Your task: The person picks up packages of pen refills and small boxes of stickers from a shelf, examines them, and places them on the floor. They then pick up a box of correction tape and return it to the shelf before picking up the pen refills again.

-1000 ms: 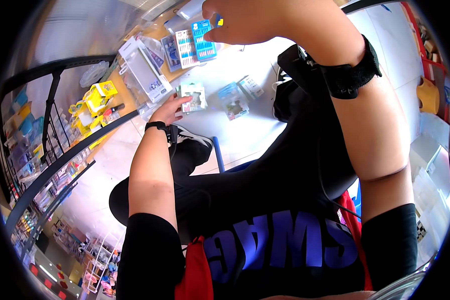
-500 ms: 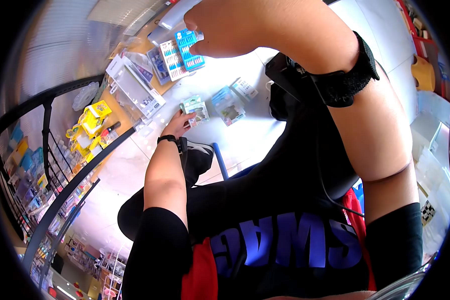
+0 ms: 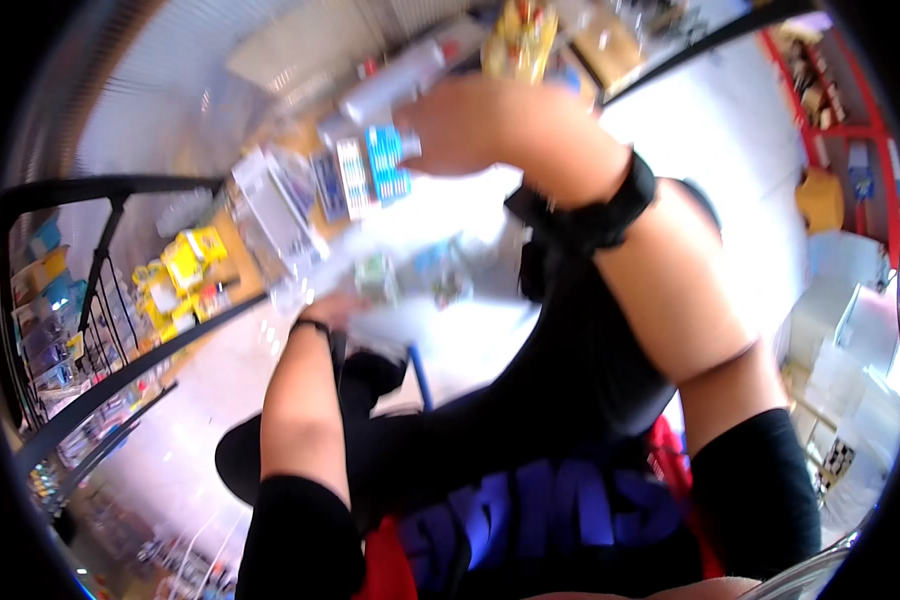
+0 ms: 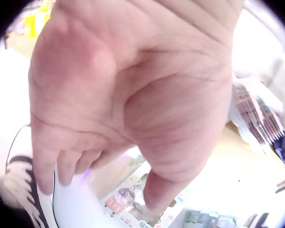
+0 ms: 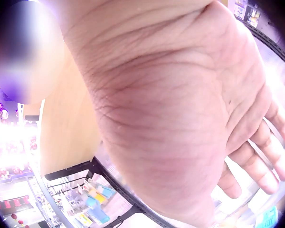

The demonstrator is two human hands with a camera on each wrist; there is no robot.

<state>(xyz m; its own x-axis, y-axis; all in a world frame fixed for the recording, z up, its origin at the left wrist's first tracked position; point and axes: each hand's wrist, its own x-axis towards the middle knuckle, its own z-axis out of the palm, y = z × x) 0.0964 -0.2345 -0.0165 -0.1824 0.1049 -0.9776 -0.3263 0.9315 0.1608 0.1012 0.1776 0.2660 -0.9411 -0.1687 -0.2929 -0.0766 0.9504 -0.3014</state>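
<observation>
My left hand [image 3: 338, 308], blurred in the head view, is low beside a small pale green picture package [image 3: 375, 280]. In the left wrist view its thumb overlaps a pale package printed with pink and white pictures [image 4: 118, 204], while the fingers hang loosely to the side. Farther up, my right hand [image 3: 460, 125] reaches to the edge of a blue card [image 3: 387, 165] with rows of small pieces. Its fingers stretch out straight in the right wrist view, near a blue package [image 5: 267, 217]; the thumb is hidden there. A white card [image 3: 352, 180] with similar rows lies beside the blue one.
A bluish clear package [image 3: 445, 268] lies right of the green one. To the left are a white boxed frame [image 3: 278, 205] and yellow packages [image 3: 182, 265] on a wooden board. A black rail [image 3: 135, 365] crosses the left side; a red shelf [image 3: 850, 130] stands far right.
The head view has shifted and blurred, so the cards and packages appear lower. My right hand stays beside the blue card; the left is slightly off the green package.
</observation>
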